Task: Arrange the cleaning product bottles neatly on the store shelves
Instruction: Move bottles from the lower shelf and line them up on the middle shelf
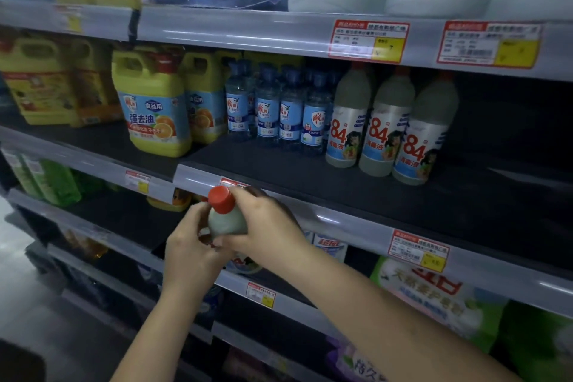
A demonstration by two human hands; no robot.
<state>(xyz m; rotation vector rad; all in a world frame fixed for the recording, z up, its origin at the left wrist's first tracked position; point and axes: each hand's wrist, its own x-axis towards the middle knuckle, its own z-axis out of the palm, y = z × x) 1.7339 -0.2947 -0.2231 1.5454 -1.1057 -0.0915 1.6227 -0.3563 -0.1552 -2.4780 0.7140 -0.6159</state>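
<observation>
Shelf room: the dark middle shelf (341, 183) lay bare in front of and to the right of three white plastic disinfectant bottles with red caps and "84" labels (390, 127), which stood upright in a close row.
Neighbours: small clear blue-capped bottles (279, 105) stood just left of that row; yellow handled detergent jugs with orange-fruit labels (155, 108) stood further left, near the shelf's front.
Edge: the grey price rail (356, 223) ran along the shelf's front lip, just behind the held bottle's cap.
Held bottle: a white plastic bottle with a red screw cap (224, 214) was upright, below and in front of the middle shelf, between both hands.
Left hand (192, 251): fingers curled round the bottle's left side, forearm rising from below.
Right hand (266, 226): grip wrapped round the bottle's shoulder from the right, forearm stretching in from the lower right.
</observation>
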